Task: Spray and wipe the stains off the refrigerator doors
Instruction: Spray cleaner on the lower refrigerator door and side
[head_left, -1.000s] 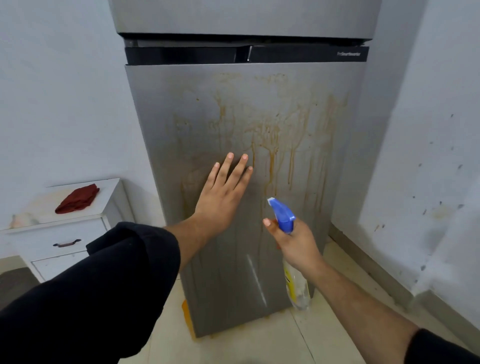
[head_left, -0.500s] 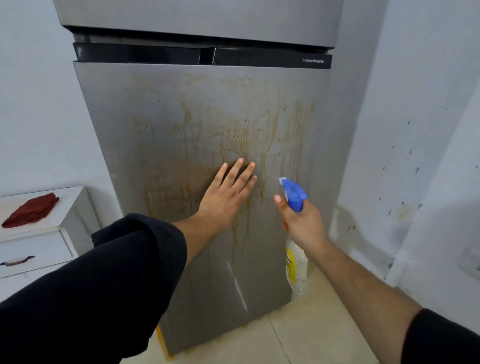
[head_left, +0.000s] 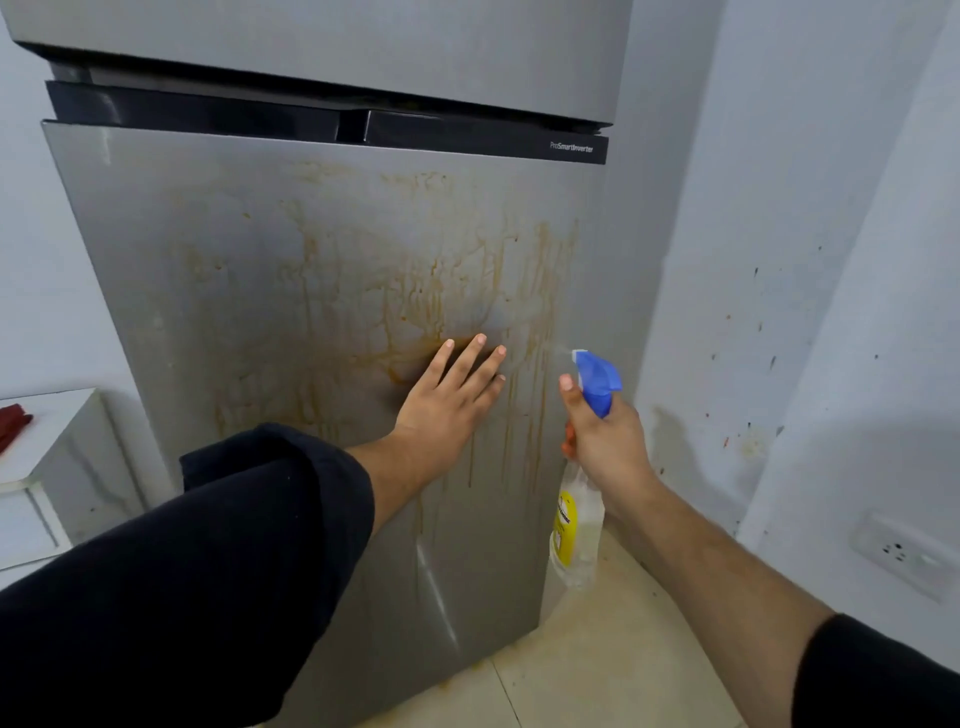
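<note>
Spray bottle (head_left: 582, 499) is gripped upright by right hand (head_left: 605, 439), nozzle aimed at stained fridge door (head_left: 291, 291). Left hand (head_left: 447, 402) is laid flat, fingers straight, on door.

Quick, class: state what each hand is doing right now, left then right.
Left hand: open, flat against the lower refrigerator door.
Right hand: closed, holding the spray bottle.

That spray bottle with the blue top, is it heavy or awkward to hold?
Probably light: the spray bottle looks like translucent plastic, and the right hand carries it by the neck alone. Likely stiff, since it hangs straight below the grip. Set down, it might tip: tall, narrow, bulky trigger head on top.
</note>
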